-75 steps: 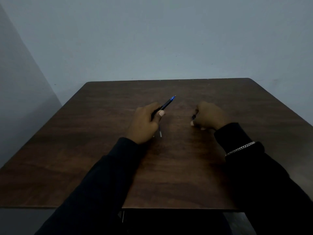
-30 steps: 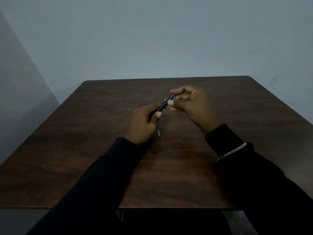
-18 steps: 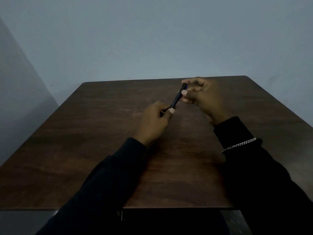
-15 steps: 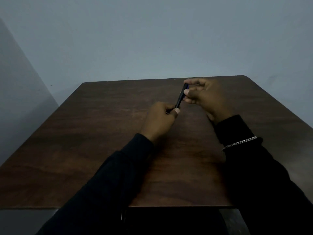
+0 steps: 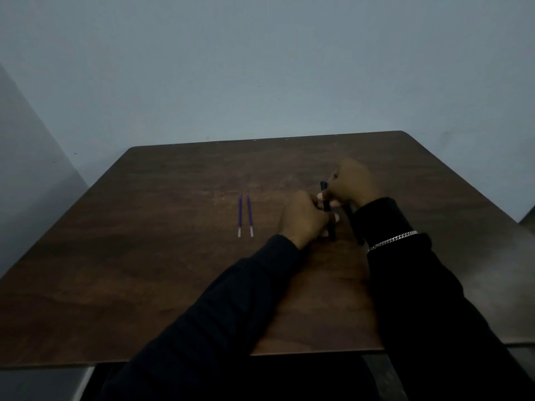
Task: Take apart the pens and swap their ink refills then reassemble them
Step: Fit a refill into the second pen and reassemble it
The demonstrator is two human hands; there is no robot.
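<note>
Left hand (image 5: 304, 217): clenched on near end of dark slim plastic pen barrel (image 5: 327, 211), right of centre on brown wooden worktop (image 5: 144, 270).
Right hand (image 5: 354, 183): pinching same barrel's far end.
Advice: steady one end, twist the other gently, keeping barrel low.
Count: two purple ink refills (image 5: 244, 215), side by side, left of hands; second dark barrel (image 5: 348, 212) just right.

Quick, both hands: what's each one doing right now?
Left hand: closed on the dark pen barrel.
Right hand: closed on the same barrel's far end.
</note>
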